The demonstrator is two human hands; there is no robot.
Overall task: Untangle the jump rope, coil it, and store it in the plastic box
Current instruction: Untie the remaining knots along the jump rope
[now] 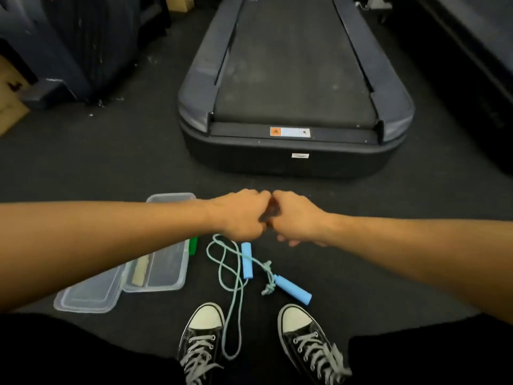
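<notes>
A jump rope with a pale green cord [222, 269] and two light blue foam handles [246, 259] [293, 289] lies tangled on the dark floor between my shoes, with knots near the right handle. A clear plastic box [166, 269] stands open to its left, partly under my left forearm, and its clear lid [88, 294] lies beside it. My left hand [240, 215] and my right hand [297, 218] are both closed into fists, knuckles touching, held in the air above the rope. Neither fist holds anything that I can see.
A treadmill [294, 145] fills the floor straight ahead. Dark luggage and equipment [83, 51] stand at the far left. A green object [193, 245] sits by the box, and a beige item [140, 269] lies inside it. My black sneakers [201, 340] [305, 340] flank the rope.
</notes>
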